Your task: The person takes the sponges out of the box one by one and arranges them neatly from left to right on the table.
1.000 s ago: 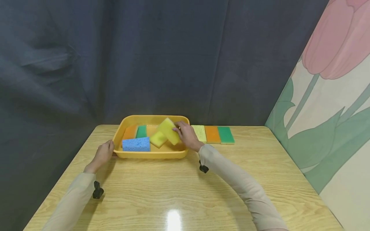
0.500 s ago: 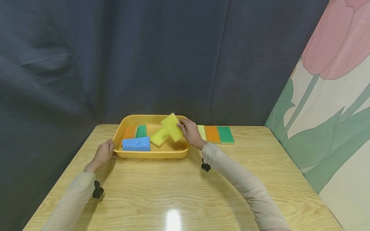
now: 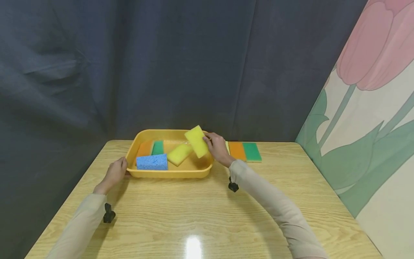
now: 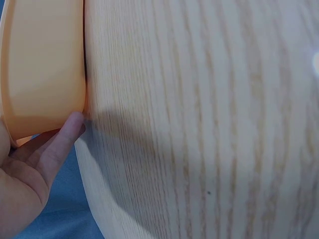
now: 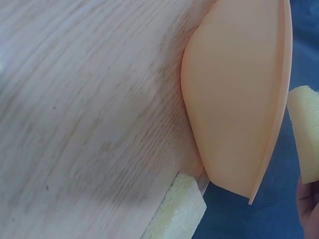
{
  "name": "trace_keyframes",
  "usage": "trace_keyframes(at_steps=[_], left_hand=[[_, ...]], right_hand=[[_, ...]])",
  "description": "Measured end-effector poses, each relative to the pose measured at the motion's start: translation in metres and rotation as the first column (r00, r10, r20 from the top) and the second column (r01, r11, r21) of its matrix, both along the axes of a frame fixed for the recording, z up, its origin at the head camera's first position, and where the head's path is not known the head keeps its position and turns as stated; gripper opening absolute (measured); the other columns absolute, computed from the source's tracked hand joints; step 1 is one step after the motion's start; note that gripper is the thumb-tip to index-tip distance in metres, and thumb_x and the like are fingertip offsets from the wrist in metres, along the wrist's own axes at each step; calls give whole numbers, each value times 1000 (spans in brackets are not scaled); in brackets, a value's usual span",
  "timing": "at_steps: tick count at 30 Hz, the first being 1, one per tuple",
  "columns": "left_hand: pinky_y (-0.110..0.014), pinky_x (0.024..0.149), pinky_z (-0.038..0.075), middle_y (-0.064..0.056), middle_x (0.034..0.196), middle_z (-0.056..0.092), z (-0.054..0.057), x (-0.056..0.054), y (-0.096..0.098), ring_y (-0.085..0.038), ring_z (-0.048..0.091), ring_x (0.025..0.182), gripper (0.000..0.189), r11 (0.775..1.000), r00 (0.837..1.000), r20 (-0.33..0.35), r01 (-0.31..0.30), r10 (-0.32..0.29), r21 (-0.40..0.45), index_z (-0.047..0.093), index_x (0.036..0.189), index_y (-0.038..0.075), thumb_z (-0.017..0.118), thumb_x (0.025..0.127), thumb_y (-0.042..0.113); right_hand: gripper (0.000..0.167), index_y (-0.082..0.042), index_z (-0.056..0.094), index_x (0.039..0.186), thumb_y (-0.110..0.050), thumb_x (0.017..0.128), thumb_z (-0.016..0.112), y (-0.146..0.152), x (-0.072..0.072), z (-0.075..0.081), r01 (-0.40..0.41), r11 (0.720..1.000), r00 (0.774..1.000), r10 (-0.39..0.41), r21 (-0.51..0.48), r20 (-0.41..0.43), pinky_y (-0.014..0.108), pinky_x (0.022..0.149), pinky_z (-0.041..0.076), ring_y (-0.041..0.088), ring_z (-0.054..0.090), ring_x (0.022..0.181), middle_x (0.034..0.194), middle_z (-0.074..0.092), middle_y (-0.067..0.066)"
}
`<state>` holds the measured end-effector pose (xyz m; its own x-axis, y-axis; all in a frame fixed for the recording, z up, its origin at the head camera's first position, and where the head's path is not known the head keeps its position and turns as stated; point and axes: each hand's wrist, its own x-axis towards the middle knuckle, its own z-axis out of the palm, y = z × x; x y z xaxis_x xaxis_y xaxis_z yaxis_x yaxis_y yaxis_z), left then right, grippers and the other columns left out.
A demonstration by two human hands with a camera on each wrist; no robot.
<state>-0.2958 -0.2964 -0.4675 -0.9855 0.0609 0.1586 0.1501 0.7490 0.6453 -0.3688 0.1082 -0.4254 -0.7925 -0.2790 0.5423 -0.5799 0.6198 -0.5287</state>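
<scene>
L hand (image 3: pixel 115 172) held tray (image 3: pixel 169 174); raised yellow sponge (image 3: pixel 195 139) was in R hand (image 3: pixel 219 146).
From L: fingers gripped tray's near-L corner on worktop (image 3: pixel 168 208); inside lay inner orange sponge (image 3: pixel 145 148), inner green sponge (image 3: pixel 157 147), blue sponge (image 3: pixel 152 162) in front, loose yellow sponge (image 3: pixel 176 155) approx. mid-tray. Over tray's R end, R hand pinched the raised one by its R side; vs. 1 sec ago it'd gone up & R, uncovering more of the loose one. So pick-up prob. done, set-down not yet. Outside, R: pale-yellow sponge (image 3: pixel 228 145) (mostly hidden), outer orange sponge (image 3: pixel 237 151) & outer green sponge (image 3: pixel 252 152) in a row.
</scene>
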Motion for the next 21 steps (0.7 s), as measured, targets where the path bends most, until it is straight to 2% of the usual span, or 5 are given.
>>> trace_keyframes(at_steps=[10,21], left_hand=[[-44,62,58,-17,74,54,-2,-1,0,-41,67,81,36,999,1000,-30,-10,9,-39,46,85,-3,23,108,12],[-44,65,61,-23,81,58,0,0,0,-45,67,87,38,1000,1000,-7,3,-3,10,50,95,-10,22,108,13]], right_hand=[[28,3,66,121,-16,103,54,10,0,-3,64,997,998,-64,-35,-4,36,66,58,24,65,78,103,69,17],[22,7,68,114,-8,100,59,34,-5,-4,101,994,992,-104,-43,-73,44,67,58,32,68,81,102,69,23]])
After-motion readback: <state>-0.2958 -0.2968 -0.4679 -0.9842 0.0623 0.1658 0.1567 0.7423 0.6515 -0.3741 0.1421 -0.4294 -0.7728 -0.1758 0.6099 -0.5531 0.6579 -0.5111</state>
